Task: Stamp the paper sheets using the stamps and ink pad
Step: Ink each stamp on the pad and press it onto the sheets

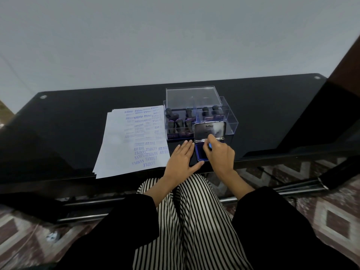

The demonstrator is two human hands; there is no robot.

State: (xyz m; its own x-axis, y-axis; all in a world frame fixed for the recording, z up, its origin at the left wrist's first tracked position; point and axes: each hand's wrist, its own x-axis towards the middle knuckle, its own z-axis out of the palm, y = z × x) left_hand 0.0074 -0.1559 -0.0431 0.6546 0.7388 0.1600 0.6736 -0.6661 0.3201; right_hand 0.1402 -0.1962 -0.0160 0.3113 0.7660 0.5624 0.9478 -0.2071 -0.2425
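Stamp with a blue handle [210,146], mostly hidden, is pinched in the curled fingers of my right hand [220,152], low over the blue ink pad in its open metal tin [198,153] near the front edge of the table. I cannot tell whether its face touches the pad. My left hand [181,158] lies flat with straight fingers on the glossy black table [272,114], just beside the tin's left side.

I reckon the tin is light and the top looks glass-smooth, so a hard press could skid it toward the front edge. A tilted press would ink the rubber in patches, and too much ink would blot.

Left of my hands, the loosely fanned stack of thin white paper sheets [116,149] could slide under a stamp. Purple words crowd the top sheet's right half, so a new mark there may overlap.

The tin's shiny hinged lid [210,131] stands up behind the pad. Beyond it, a clear hard-plastic divided box [230,121] holds black knob-handled stamps [179,123] upright.
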